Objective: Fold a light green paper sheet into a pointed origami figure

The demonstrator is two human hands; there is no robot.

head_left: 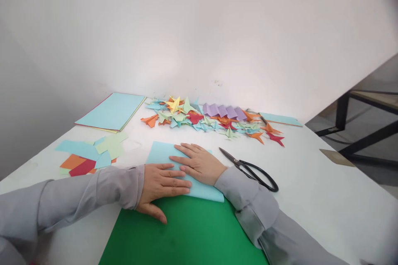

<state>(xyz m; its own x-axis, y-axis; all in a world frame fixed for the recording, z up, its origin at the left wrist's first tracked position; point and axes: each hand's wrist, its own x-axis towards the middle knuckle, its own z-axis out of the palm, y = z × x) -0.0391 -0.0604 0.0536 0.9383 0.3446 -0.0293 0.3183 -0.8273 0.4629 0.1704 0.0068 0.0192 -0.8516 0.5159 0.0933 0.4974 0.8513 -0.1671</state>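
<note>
A light blue sheet of paper [203, 190], which looks folded along its near edge, lies across the far part of a green mat [186, 236]. My left hand [164, 186] rests flat on the paper's left side, fingers stretched to the right and thumb down over the green. Flat on its upper middle lies my right hand [199, 163], fingers spread and pointing left. Both hands are open and cover much of the sheet. Just right of my right hand, a pair of black-handled scissors [248, 169] lies with its blades toward the back.
Folded paper shapes [194, 118] in several colours line the wall, with a purple pleated strip [224, 112] among them. Stacked coloured sheets [115, 109] lie back left, paper scraps [87, 157] left. A blue strip [281, 119] lies back right. A dark metal frame [342, 112] stands beyond the table.
</note>
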